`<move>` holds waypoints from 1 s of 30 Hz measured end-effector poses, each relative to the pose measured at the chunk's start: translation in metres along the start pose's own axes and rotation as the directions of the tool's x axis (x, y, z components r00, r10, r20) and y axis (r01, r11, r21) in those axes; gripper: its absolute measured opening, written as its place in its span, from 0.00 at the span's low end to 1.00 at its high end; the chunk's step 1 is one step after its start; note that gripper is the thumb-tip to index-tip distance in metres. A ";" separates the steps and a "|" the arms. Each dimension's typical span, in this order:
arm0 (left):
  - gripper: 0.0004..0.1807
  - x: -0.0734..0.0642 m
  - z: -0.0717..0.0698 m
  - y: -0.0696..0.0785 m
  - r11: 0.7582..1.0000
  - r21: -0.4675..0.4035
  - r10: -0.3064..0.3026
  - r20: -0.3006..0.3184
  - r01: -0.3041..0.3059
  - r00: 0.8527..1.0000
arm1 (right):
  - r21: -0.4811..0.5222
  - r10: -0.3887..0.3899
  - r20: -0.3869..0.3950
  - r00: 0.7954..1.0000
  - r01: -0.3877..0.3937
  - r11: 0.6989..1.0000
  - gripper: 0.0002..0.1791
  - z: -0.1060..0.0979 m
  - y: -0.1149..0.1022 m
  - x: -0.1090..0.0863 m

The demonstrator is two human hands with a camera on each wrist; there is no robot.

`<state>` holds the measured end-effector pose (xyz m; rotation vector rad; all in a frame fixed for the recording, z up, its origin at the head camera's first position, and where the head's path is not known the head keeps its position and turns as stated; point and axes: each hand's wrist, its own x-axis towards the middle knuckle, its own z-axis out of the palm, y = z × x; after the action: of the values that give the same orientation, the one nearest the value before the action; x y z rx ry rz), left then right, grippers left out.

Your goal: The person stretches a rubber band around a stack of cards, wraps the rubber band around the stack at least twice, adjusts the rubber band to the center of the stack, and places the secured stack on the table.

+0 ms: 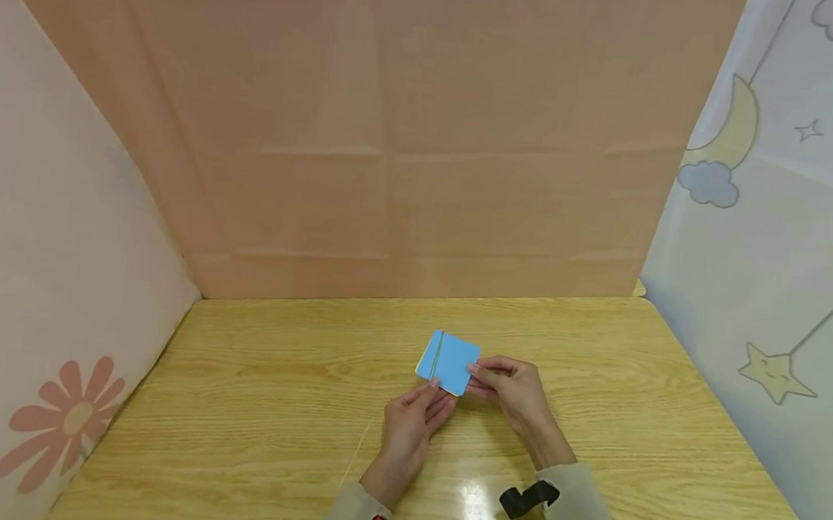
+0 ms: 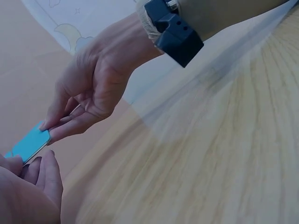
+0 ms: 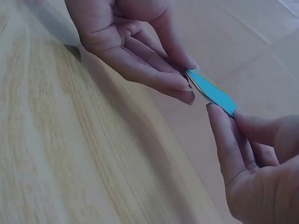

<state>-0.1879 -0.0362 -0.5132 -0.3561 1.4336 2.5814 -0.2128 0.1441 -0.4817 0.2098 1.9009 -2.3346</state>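
A small blue folded paper square (image 1: 448, 362) with a yellow underside and a crease near its left side is held just above the wooden table (image 1: 281, 414). My left hand (image 1: 434, 385) pinches its lower edge from below. My right hand (image 1: 475, 373) pinches its right edge between thumb and fingers. In the left wrist view the paper (image 2: 29, 143) shows edge-on, with the right hand (image 2: 46, 130) above it and the left hand (image 2: 28, 163) below. In the right wrist view the left hand (image 3: 189, 77) and right hand (image 3: 224, 113) pinch opposite ends of the thin paper (image 3: 210, 91).
A peach backdrop (image 1: 399, 124) closes the table's far edge. A pale panel with a flower print (image 1: 66, 419) stands on the left, and a curtain with moon and stars (image 1: 787, 245) on the right. Bare wood lies all around the hands.
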 end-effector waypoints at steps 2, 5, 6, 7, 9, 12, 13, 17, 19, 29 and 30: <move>0.21 0.002 -0.002 0.003 1.000 0.002 0.012 -0.012 -0.012 1.000 | 0.004 0.005 0.007 1.000 -0.005 1.000 0.15 -0.001 0.000 0.000; 0.21 0.004 -0.005 0.008 0.999 -0.012 0.030 -0.045 -0.031 0.999 | 0.009 0.007 0.018 1.000 -0.007 1.000 0.15 -0.002 -0.001 0.001; 0.21 0.005 -0.006 0.009 0.999 -0.023 0.031 -0.057 -0.033 0.998 | 0.010 0.008 0.020 1.000 -0.008 1.000 0.14 -0.002 -0.001 0.000; 0.21 0.006 -0.007 0.010 0.999 -0.025 0.037 -0.063 -0.038 0.997 | 0.011 0.008 0.022 1.000 -0.008 1.000 0.14 -0.002 -0.001 0.000; 0.21 0.008 -0.009 0.011 0.999 -0.033 0.041 -0.071 -0.043 0.997 | 0.011 0.009 0.024 1.000 -0.009 1.000 0.14 -0.003 -0.001 0.000; 0.20 0.008 -0.009 0.011 0.999 -0.031 0.035 -0.074 -0.038 0.997 | 0.015 0.006 0.016 1.000 -0.006 1.000 0.13 -0.002 -0.001 0.000; 0.20 0.008 -0.008 0.011 0.999 -0.029 0.034 -0.075 -0.037 0.997 | 0.015 0.003 0.015 1.000 -0.003 1.000 0.13 -0.001 0.000 0.000; 0.19 0.006 -0.007 0.010 0.999 -0.003 0.042 -0.088 -0.042 0.995 | 0.016 -0.016 0.021 1.000 0.016 1.000 0.13 0.004 0.003 0.002; 0.19 0.005 -0.006 0.010 0.999 0.007 0.049 -0.089 -0.048 0.995 | 0.019 -0.025 0.018 1.000 0.025 1.000 0.13 0.007 0.005 0.002; 0.17 0.007 -0.009 0.009 1.000 0.013 0.027 -0.060 -0.026 0.998 | 0.043 -0.026 -0.028 0.999 0.027 0.999 0.09 0.014 0.007 0.001; 0.18 0.007 -0.009 0.009 1.000 0.014 0.024 -0.057 -0.023 0.998 | 0.043 -0.026 -0.031 0.999 0.028 0.999 0.10 0.014 0.007 0.001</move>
<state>-0.1958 -0.0480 -0.5124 -0.4169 1.4812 2.5991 -0.2128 0.1289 -0.4857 0.2264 1.8799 -2.4048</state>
